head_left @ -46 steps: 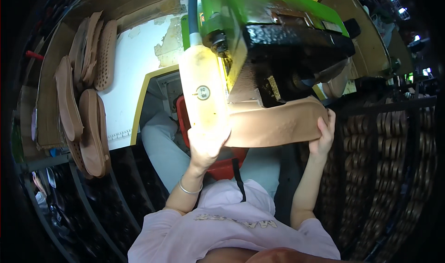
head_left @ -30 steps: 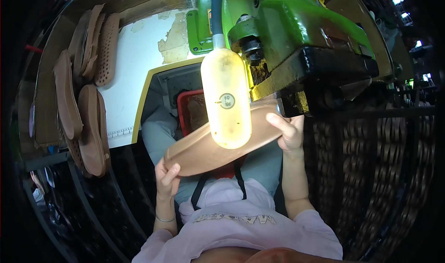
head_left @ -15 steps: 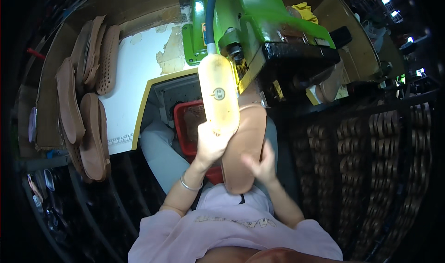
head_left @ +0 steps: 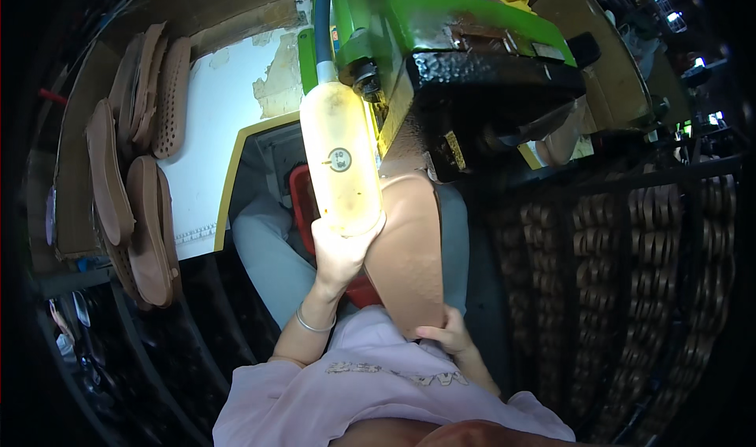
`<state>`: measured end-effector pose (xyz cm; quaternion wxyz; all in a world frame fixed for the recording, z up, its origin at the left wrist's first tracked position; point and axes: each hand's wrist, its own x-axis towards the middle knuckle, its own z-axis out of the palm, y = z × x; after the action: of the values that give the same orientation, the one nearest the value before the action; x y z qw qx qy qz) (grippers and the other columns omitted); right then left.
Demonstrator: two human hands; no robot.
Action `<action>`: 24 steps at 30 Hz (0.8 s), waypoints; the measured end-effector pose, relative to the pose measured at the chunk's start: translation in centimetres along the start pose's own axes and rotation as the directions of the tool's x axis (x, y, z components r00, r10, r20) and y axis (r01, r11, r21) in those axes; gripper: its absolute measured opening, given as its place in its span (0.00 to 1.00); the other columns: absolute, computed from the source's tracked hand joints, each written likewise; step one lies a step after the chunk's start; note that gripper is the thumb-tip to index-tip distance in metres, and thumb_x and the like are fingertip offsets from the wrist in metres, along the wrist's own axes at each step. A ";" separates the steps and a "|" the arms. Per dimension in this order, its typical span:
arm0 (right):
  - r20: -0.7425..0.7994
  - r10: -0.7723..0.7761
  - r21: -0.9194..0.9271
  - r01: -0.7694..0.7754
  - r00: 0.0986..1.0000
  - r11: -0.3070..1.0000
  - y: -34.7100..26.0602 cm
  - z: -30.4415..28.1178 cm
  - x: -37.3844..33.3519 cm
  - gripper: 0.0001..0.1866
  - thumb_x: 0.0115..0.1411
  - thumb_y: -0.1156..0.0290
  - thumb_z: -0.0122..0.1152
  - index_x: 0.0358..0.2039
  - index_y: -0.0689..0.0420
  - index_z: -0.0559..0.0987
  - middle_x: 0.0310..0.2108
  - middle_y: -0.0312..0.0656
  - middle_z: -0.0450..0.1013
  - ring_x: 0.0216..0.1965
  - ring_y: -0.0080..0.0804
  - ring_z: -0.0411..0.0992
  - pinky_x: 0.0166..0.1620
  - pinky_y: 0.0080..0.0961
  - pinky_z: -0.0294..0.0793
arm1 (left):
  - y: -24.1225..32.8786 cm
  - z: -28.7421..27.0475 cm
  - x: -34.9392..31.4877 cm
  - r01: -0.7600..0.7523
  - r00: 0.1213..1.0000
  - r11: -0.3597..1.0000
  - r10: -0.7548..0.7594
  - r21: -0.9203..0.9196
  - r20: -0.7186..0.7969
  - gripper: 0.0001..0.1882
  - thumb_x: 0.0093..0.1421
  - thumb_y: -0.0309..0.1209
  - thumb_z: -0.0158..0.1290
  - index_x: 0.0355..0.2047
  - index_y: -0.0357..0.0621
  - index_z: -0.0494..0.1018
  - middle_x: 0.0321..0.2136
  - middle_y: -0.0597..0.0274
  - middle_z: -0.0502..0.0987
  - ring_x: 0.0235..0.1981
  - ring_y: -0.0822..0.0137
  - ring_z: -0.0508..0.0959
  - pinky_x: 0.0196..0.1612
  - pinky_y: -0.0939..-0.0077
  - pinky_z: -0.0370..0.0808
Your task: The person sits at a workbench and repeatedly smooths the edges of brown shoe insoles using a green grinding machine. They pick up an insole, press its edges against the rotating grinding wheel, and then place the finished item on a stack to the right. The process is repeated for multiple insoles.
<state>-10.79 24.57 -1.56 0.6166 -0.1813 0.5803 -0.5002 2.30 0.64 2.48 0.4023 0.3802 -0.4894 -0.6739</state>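
A long tan shoe sole (head_left: 416,250) slants toward me above my lap. Its far end lies under the head of the green machine (head_left: 488,22). My left hand (head_left: 343,250) is closed round its left edge; the lit yellow lamp (head_left: 339,152) hides part of the fingers. At the near end my right hand (head_left: 449,333) grips the sole, thumb on top and the other fingers out of sight beneath.
Several tan soles (head_left: 150,230) stand and lean in the carton (head_left: 75,171) at the left. Below the table opening is a red bin (head_left: 299,199). Dark racks (head_left: 630,266) filled with soles stand at the right.
My right hand has moved down from the sole's right side and taken hold of its near end. The sole now slants differently, its near end further right. The whole view has shifted slightly.
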 end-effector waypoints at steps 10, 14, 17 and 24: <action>-0.516 -0.567 -0.165 0.576 0.641 0.801 -12.6 -8.1 3.1 0.22 0.58 0.73 0.58 0.52 0.66 0.67 0.44 0.41 0.71 0.46 0.26 0.69 0.51 0.22 0.68 | -0.5 2.1 0.2 -0.078 0.996 0.990 0.084 -0.122 0.041 0.17 0.57 0.20 0.54 0.47 0.29 0.69 0.37 0.58 0.77 0.35 0.74 0.76 0.41 0.81 0.73; -0.337 -0.697 -0.278 0.641 0.632 0.716 -19.7 -8.8 9.5 0.16 0.62 0.70 0.54 0.48 0.65 0.70 0.42 0.40 0.71 0.43 0.24 0.69 0.48 0.20 0.67 | -0.2 1.7 1.3 -0.146 0.989 0.987 0.148 -0.069 0.023 0.16 0.57 0.22 0.54 0.46 0.30 0.71 0.38 0.57 0.77 0.38 0.72 0.76 0.45 0.79 0.73; -0.201 -0.694 -0.278 0.639 0.692 0.717 -22.3 -8.7 12.9 0.14 0.62 0.69 0.53 0.46 0.64 0.72 0.40 0.40 0.72 0.42 0.23 0.70 0.47 0.20 0.67 | 0.0 0.2 1.4 -0.172 0.985 0.981 0.174 -0.091 0.005 0.15 0.57 0.22 0.55 0.45 0.30 0.72 0.38 0.55 0.78 0.40 0.70 0.77 0.47 0.76 0.73; -0.033 -0.684 -0.215 0.664 0.728 0.717 -20.5 -4.5 16.3 0.12 0.63 0.69 0.51 0.44 0.61 0.71 0.33 0.34 0.71 0.30 0.14 0.67 0.32 0.11 0.65 | 1.9 -4.8 -0.1 -0.158 0.987 0.965 0.147 -0.211 -0.069 0.14 0.56 0.18 0.53 0.44 0.27 0.72 0.37 0.54 0.79 0.37 0.71 0.78 0.42 0.79 0.75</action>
<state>-25.97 3.75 5.05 0.3389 -0.4098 0.5517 -0.6425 7.04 -1.32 3.20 0.5046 0.3131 -0.4302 -0.6799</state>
